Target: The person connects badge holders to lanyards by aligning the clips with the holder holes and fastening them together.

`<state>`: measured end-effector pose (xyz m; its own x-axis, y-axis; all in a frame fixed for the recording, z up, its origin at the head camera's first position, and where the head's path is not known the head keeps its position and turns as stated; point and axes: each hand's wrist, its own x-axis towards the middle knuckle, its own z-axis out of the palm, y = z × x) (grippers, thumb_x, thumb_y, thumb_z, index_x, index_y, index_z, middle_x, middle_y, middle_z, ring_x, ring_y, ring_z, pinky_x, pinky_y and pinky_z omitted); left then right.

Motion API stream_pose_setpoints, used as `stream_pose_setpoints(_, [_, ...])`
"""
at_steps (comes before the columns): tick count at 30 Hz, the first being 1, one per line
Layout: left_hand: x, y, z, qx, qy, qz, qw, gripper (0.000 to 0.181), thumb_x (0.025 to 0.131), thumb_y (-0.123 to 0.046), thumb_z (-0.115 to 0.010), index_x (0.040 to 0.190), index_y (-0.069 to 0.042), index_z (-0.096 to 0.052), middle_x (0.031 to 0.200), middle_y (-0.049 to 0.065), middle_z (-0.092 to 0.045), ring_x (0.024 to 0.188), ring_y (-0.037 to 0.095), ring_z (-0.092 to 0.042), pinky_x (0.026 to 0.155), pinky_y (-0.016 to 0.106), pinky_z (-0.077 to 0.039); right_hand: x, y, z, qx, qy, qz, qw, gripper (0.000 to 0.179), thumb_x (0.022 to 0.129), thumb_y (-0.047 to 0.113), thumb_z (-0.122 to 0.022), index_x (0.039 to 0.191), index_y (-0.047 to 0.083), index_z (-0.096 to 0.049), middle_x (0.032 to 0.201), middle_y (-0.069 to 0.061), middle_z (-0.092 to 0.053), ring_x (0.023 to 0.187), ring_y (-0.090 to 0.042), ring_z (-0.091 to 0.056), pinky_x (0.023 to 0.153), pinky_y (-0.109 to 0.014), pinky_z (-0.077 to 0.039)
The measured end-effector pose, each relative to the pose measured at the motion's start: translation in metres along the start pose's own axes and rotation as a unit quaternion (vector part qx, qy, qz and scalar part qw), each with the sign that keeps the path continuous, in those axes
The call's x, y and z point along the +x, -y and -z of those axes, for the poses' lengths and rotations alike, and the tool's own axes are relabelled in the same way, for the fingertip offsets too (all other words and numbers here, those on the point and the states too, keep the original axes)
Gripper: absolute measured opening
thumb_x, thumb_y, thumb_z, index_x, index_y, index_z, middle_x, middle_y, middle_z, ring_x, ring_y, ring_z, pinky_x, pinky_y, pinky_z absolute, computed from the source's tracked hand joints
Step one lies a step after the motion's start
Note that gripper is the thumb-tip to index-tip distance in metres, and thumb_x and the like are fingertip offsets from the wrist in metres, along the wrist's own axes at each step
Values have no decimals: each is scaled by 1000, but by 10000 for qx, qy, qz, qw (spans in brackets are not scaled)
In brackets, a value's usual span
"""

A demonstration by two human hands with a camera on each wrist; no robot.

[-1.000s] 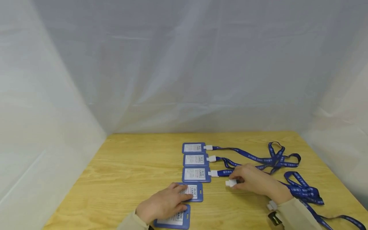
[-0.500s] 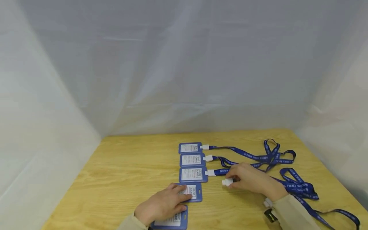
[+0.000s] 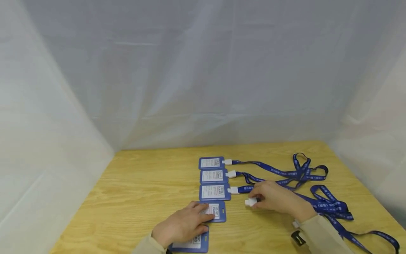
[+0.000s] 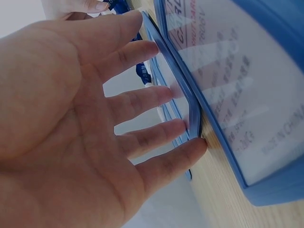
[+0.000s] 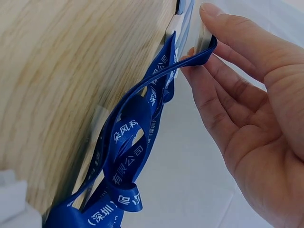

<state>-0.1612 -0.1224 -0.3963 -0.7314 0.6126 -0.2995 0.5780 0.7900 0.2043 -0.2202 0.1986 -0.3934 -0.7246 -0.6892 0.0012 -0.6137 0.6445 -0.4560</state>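
My left hand [image 3: 182, 224] lies with extended fingers over a blue ID badge holder [image 3: 219, 213], fingertips on its printed card. Nearer the body, another blue badge holder [image 3: 190, 245] is partly covered by that hand; it looms large in the left wrist view. My right hand [image 3: 280, 200] pinches the white clip [image 3: 251, 202] of a lanyard between thumb and fingers, a short way right of the badge holder's slot. From this clip a dark blue strap [image 5: 185, 62] runs back in the right wrist view.
Behind, three badge holders [image 3: 214, 191] form a column, each with a white clip [image 3: 234, 190] at its slot and its lanyard [image 3: 279, 172] trailing right. More blue strap [image 3: 333, 208] lies bunched at right. A black buckle [image 3: 298, 238] sits by the right sleeve. Pale sheeting [image 3: 222, 88] surrounds the wooden table [image 3: 142, 183].
The head view has shifted slightly. My right hand has brought the clip a little closer to the badge holder under my left hand, which stays in place.
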Motion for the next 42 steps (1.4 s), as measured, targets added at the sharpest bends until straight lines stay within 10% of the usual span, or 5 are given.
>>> stream_pose_setpoints(42, [8,-5,-1,80,18,-134,9999,46,101,-43,-59,145,-33,-55,156,4,-46,142,29,-42,111,44,-47,11,7,-9,-30,74,-31,10000,25,81,23,-85,102,11,-79,89,12,-67,75,0,-54,66,-20,-51])
